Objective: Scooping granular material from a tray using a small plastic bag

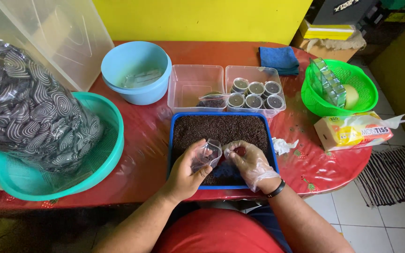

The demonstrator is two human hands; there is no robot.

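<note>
My left hand (188, 171) grips a small clear plastic cup (207, 153), mouth tilted toward two o'clock. My gloved right hand (249, 164), at three o'clock of the cup, pinches something small I cannot make out. Both hover over a blue tray (171, 140) of dark grains on the red worktop (141, 140). Filled cups (254, 93) sit at twelve o'clock before a yellow wall (202, 18).

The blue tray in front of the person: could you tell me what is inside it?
The blue tray is filled with dark brown granules; both hands cover its near part, and its floor is hidden.
</note>
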